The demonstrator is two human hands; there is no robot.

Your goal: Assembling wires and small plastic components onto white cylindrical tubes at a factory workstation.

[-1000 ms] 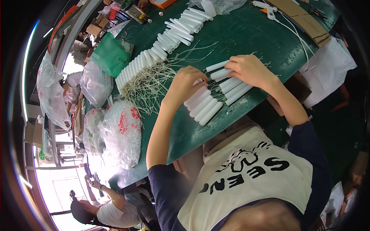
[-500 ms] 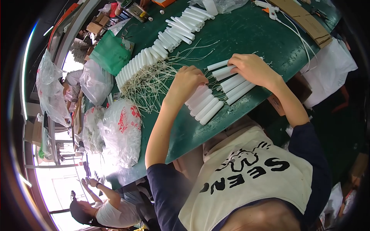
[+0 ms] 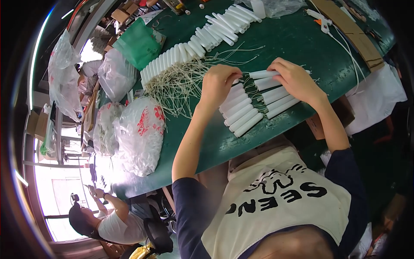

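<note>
On the green table, two facing rows of white tubes lie with short dark wires between their inner ends. My left hand (image 3: 219, 85) is closed at the top of the left row (image 3: 239, 111), its fingertips pinched over the end of a white tube that the hand mostly hides. My right hand (image 3: 295, 80) curls over the top of the right row (image 3: 280, 101). Its thumb and fingers are on a white tube (image 3: 266, 83), with another tube (image 3: 258, 74) lying just above. The far ends of these upper tubes are partly covered by the right hand.
Behind my left hand lies a tangle of pale wires (image 3: 177, 86) beside a long line of white tubes (image 3: 185, 52). Plastic bags (image 3: 140, 136) and a green bag (image 3: 138, 43) stand left. A glue gun (image 3: 320, 20) and cardboard (image 3: 351, 32) lie far right. Another person (image 3: 116, 224) sits lower left.
The whole view has shifted, so the table sits further right and slightly higher. My left fingertips have come together at the top of the left row; my right hand stays on the upper right tubes.
</note>
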